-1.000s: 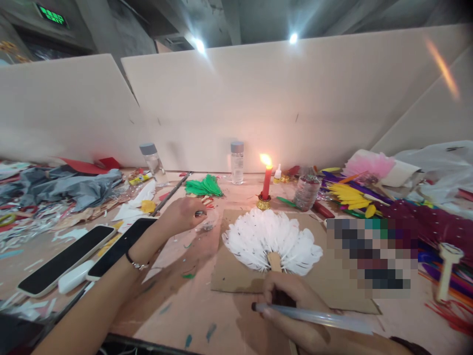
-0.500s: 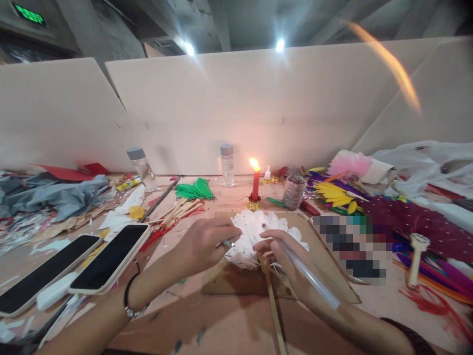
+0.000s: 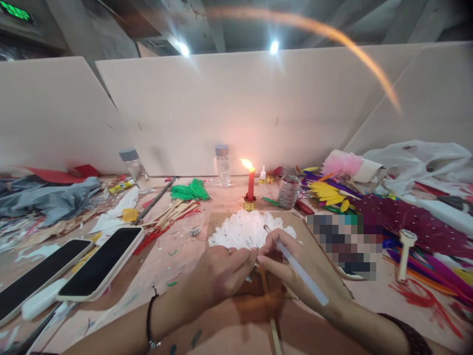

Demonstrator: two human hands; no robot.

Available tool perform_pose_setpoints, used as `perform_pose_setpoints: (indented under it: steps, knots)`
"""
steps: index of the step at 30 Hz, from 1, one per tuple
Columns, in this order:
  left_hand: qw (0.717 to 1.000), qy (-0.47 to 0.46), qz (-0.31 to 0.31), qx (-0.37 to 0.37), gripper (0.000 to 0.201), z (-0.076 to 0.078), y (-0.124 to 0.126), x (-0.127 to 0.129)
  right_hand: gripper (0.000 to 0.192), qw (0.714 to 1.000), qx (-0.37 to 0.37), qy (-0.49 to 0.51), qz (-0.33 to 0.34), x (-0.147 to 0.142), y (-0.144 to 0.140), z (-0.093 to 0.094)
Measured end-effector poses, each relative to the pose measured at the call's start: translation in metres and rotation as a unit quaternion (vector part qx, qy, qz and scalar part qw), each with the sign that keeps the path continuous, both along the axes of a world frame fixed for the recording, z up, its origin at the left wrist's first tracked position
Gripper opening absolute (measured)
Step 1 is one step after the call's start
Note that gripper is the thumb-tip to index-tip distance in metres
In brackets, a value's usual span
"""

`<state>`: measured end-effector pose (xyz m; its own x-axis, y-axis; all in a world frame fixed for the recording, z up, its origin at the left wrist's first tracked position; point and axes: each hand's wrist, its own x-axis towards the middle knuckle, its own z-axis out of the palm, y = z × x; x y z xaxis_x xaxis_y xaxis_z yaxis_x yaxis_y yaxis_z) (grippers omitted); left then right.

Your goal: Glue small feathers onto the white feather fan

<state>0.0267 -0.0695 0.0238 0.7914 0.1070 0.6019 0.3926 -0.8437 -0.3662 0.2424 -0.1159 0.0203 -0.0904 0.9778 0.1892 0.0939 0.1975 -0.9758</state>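
Observation:
A white feather fan (image 3: 242, 230) with a thin wooden handle (image 3: 274, 331) lies on a brown cardboard sheet (image 3: 318, 246). My left hand (image 3: 223, 273) is at the fan's lower edge, its fingers pinched together near where the handle meets the feathers. Whatever they hold is hidden. A translucent glue stick (image 3: 301, 271) with a dark tip slants across my right hand (image 3: 283, 254), held between thumb and fingers. My right fingertips almost meet the left ones. Beyond the fan burns a red candle (image 3: 251, 183) in a small gold holder (image 3: 250, 202).
Two phones (image 3: 103, 261) lie to the left, near wooden sticks with red tassels (image 3: 172, 219). Green feathers (image 3: 191, 190) and a clear bottle (image 3: 222, 167) are at the back. At right are a plastic bottle (image 3: 288, 190), yellow feathers (image 3: 327, 192) and a maroon dotted fan (image 3: 391, 217).
My left hand has moved from the feathers' left side down and right to the fan's base. My right hand still holds the glue stick. The candle flame now leans further left.

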Motion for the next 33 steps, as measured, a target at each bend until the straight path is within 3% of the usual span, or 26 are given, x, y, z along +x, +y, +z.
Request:
perform_pose_setpoints:
  steps: [5,9,16,26,33]
  knots:
    - [0.982,-0.051,-0.045,-0.175,0.023,0.001,-0.002,-0.004,0.028,1.000,-0.002,-0.007,0.011,-0.004,-0.002,0.006]
    - [0.962,-0.071,-0.068,-0.253,0.030,-0.004,-0.002,-0.003,0.026,0.999,0.000,0.016,0.032,-0.005,0.002,-0.006]
    - [0.940,-0.122,-0.076,-0.309,0.026,-0.016,-0.001,0.003,0.023,0.999,0.022,0.020,0.017,-0.008,0.006,-0.025]
    - [0.942,-0.133,-0.097,-0.293,0.018,-0.026,-0.010,0.007,0.030,0.985,-0.012,0.146,0.089,-0.012,-0.006,-0.018]
    - [0.927,-0.178,-0.092,-0.317,0.013,-0.033,-0.010,0.008,0.033,0.996,0.072,0.047,0.022,-0.009,-0.004,-0.035]
